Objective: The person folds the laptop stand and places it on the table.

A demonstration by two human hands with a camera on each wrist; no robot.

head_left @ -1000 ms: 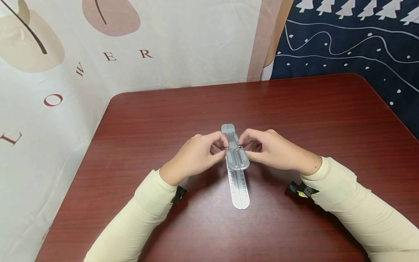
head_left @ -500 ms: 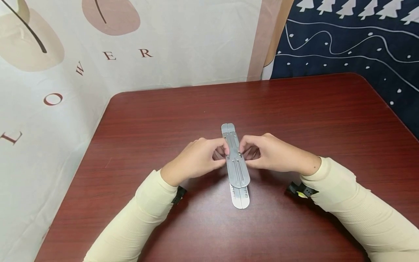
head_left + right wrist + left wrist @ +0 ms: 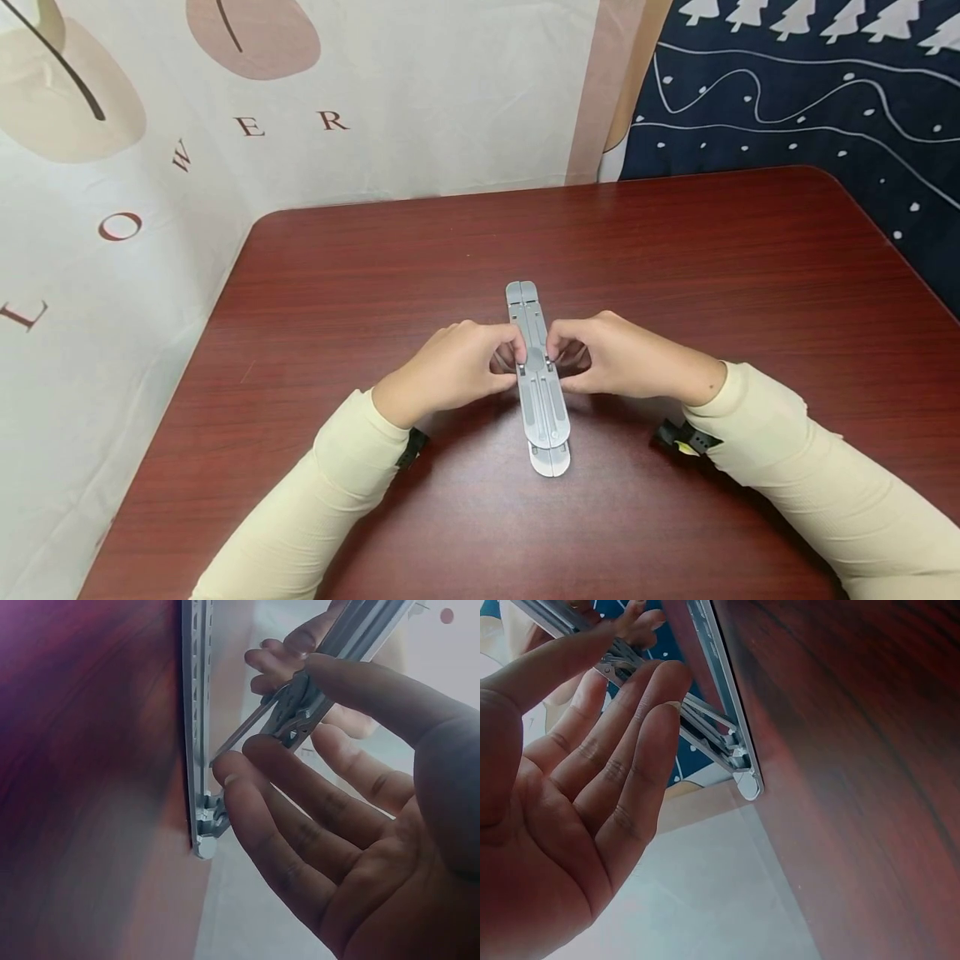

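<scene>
A folded-together, narrow silver laptop stand [image 3: 544,408] lies lengthwise between both hands at mid-table. Its flat base [image 3: 550,463] rests on the tabletop, with the near rounded end showing below the upper arms. Seen from the side in the right wrist view, the upper arms [image 3: 367,630] slope up away from the base [image 3: 196,697], joined to it by a hinge [image 3: 217,812] at the far end. My left hand [image 3: 456,367] pinches the left side of the upper part between thumb and fingers. Opposite it, my right hand [image 3: 630,357] pinches the right side by the small joint.
The dark red wooden table [image 3: 375,275] extends around the stand. Behind it hangs a pale cloth [image 3: 450,100] with letters, and a navy cloth [image 3: 787,100] with white trees hangs at the right. Black straps [image 3: 686,437] sit at both wrists.
The near end of the stand's upper arms has come toward me and covers more of the base. Both hands have moved slightly nearer with it, keeping their pinch.
</scene>
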